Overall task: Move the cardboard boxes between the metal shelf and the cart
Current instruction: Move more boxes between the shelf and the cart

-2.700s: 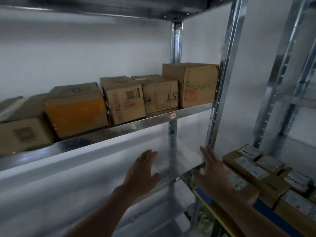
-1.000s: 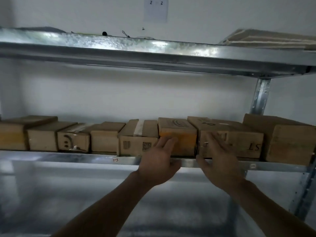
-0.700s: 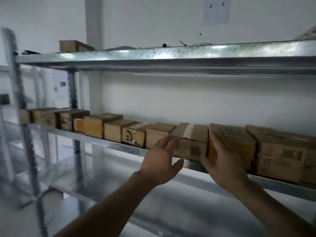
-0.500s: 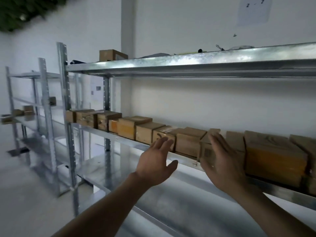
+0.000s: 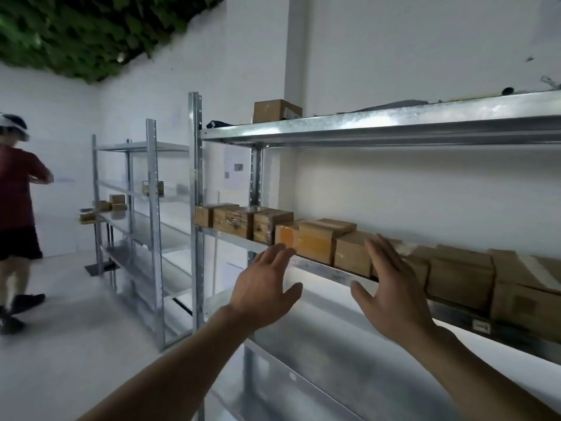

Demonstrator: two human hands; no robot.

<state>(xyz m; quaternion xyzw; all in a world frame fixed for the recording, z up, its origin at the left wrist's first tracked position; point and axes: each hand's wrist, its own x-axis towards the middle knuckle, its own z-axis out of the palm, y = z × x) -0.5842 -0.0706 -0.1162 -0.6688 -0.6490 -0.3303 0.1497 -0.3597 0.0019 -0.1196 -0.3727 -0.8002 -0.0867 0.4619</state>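
Note:
A row of several cardboard boxes (image 5: 314,243) lines the middle level of the metal shelf (image 5: 334,270), running from its left post off to the right. My left hand (image 5: 262,288) is raised in front of the shelf edge, fingers spread, holding nothing. My right hand (image 5: 390,291) is open too, its fingertips in front of a plain brown box (image 5: 352,255); whether they touch it is unclear. One more box (image 5: 274,110) stands on the top level. The cart is out of view.
A second metal shelf unit (image 5: 151,226) with a few small boxes stands further left. A person (image 5: 16,220) in a red shirt and dark shorts stands on the floor at the far left. The lower shelf level (image 5: 318,344) runs below my hands.
My view has swung left along the shelf, bringing the left end boxes, the second shelf unit and the person into sight. Both hands stayed open and moved left along the row of boxes.

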